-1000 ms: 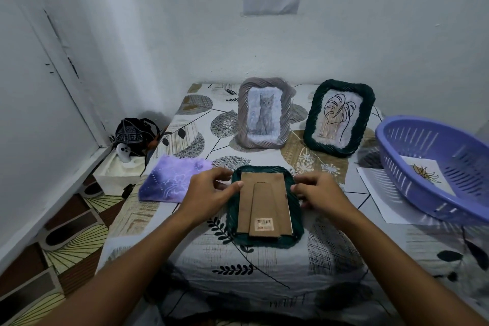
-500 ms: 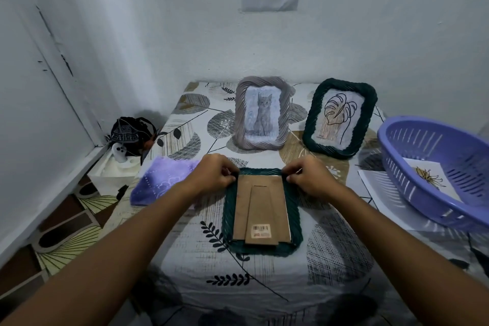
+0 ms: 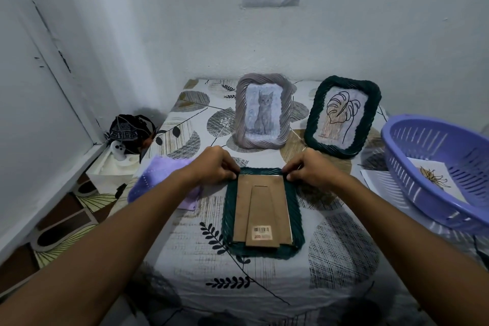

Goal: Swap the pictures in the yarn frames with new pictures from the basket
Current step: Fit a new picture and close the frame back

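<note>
Between both hands' fingers: dark green yarn frame point(image 3: 262, 209) lies face down, brown backing and stand up, barcode sticker nearest | left hand point(image 3: 214, 165) and right hand point(image 3: 308, 168) pinch its far corners, fingers curled | frames: three, two upright beyond fingers | basket point(image 3: 439, 167): one, right of right fingers, holding one picture point(image 3: 434, 176)

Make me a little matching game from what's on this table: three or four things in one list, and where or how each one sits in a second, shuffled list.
Things:
1. Cat picture
2. Leaf picture
3. Flower picture
4. Face-down frame

Places or states:
A. lying in the purple basket
B. in the standing dark green frame
C. flat, with both hands at its far edge
D. in the standing grey frame

Pairs: 1-D, 2-B, 3-A, 4-C
</note>
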